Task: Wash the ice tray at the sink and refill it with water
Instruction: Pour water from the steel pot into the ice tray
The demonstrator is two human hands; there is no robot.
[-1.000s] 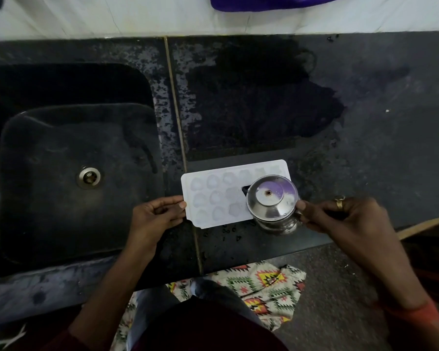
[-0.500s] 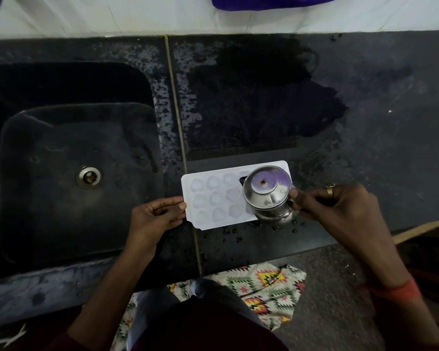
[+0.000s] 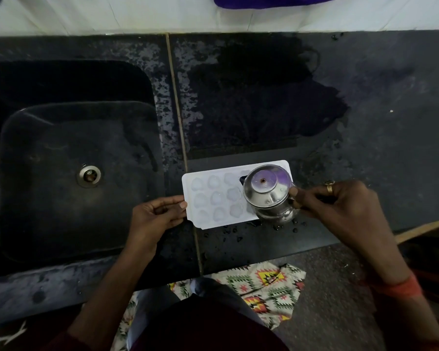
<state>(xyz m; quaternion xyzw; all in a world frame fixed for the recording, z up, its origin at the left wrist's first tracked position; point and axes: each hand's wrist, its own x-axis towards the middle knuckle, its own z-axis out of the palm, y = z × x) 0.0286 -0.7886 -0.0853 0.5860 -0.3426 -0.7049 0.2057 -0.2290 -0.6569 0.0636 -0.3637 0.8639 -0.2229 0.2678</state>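
A white ice tray [image 3: 217, 196] lies flat on the dark counter, just right of the sink. My left hand [image 3: 157, 214] pinches its left edge. My right hand [image 3: 340, 206] grips a small lidded steel pot [image 3: 268, 192] and holds it tilted over the tray's right end, its spout pointing at the far-right cells. The pot hides those cells. Several of the visible cells look glossy, as if wet.
The black sink [image 3: 74, 160] with a metal drain [image 3: 88, 174] lies to the left. A large wet patch [image 3: 251, 110] darkens the counter behind the tray, and water drops [image 3: 279, 228] dot the front edge. A patterned cloth [image 3: 264, 285] lies on the floor below.
My right hand has carried the steel pot away from me, from the tray's near-right corner toward its far-right cells. Drops have appeared on the counter in front. My left hand and the tray stayed still.
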